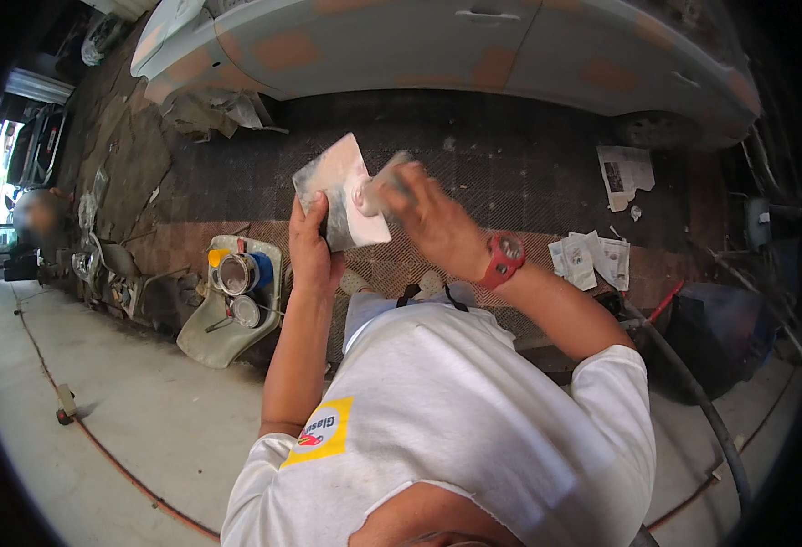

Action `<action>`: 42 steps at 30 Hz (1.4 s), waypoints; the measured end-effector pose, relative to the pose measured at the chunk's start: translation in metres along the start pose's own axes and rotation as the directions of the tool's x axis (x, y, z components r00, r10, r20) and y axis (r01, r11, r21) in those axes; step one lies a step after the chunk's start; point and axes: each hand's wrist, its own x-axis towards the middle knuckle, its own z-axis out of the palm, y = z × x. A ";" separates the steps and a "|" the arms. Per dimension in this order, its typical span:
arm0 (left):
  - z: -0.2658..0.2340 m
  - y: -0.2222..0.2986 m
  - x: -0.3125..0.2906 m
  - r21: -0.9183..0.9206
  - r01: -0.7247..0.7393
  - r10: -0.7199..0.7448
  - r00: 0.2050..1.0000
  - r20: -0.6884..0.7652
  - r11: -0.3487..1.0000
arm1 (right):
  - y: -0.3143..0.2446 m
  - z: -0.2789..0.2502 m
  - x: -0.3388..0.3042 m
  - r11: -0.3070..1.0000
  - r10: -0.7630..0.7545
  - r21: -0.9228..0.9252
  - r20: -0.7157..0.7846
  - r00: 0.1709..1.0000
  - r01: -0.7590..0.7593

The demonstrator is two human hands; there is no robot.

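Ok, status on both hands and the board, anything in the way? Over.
Left hand holds smeared board. Right hand holds blurred flat spreader at pale paste. Chair to the left, not between hands and board.

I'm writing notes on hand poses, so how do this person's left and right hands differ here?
The left hand holds the flat board by its left edge, thumb on its face; the right hand holds a blurred greyish tool near the board's right edge. The left wrist is bare, while the right wrist wears a red watch. Both hands are ungloved and holding something.
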 end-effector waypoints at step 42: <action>-0.023 -0.017 0.001 0.116 -0.081 0.090 0.993 -0.070 0.990 | -0.009 -0.039 0.010 0.969 -0.002 -0.246 0.126 0.992 0.033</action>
